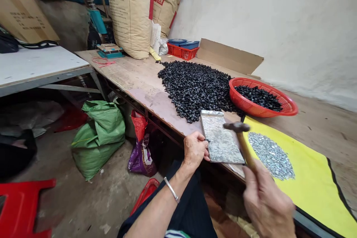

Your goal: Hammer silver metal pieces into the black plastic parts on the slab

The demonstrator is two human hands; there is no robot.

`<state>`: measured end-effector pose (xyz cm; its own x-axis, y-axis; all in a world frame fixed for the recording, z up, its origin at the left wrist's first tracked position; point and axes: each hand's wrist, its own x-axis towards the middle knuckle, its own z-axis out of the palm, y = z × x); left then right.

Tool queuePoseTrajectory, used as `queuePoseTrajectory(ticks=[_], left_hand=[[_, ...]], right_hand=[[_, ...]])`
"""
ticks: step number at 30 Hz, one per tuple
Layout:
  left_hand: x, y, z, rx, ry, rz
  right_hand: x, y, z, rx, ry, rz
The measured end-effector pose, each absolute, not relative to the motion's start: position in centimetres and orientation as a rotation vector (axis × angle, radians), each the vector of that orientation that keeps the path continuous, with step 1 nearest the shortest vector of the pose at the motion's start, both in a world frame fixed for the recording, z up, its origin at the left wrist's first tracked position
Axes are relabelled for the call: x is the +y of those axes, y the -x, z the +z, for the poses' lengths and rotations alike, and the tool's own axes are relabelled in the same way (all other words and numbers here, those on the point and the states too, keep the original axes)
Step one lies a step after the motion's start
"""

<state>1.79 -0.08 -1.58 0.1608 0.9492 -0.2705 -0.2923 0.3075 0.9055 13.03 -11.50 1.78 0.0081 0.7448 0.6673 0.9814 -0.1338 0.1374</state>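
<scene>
Black piece [207, 140] at fingertips of left hand [194, 149]

2 hands [194, 149] [269, 200], 1 hammer [245, 148], 1 slab [221, 139], 1 colander [247, 105], apparently 2 paper sacks [131, 15] [164, 11]

To the left of the heap of black parts [198, 85], a strip of bare surface [139, 74] affords free passage, bounded at its far end by a tall sack [131, 15]. The heap bars the way just beyond the metal plate [220, 137], and the raised rim of the red basket [247, 106] obstructs the right. The left hand [195, 150] occupies the plate's left edge; the hammer [243, 144] crosses its right side.
</scene>
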Motion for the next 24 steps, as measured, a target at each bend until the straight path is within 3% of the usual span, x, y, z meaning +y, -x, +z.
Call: queuePoseTrajectory(ticks=[4,10,18,24], left_hand=[[0.0,-1.7,-1.6,1.032,-0.813,1.042],[0.1,-1.7,-1.9,1.013,-0.814,1.043],[0.1,-1.7,-1.9,1.015,-0.817,1.040],[0.0,-1.7,-1.5,1.016,-0.805,1.034]], right_hand=[[-11.2,-13.3,1.4,-2.020,1.959,-0.923],[-11.5,-13.5,3.4,-1.809,1.872,-1.014],[-11.5,-12.6,1.4,-1.997,1.934,-0.902],[-11.8,-12.5,2.8,-1.720,1.881,-0.946]])
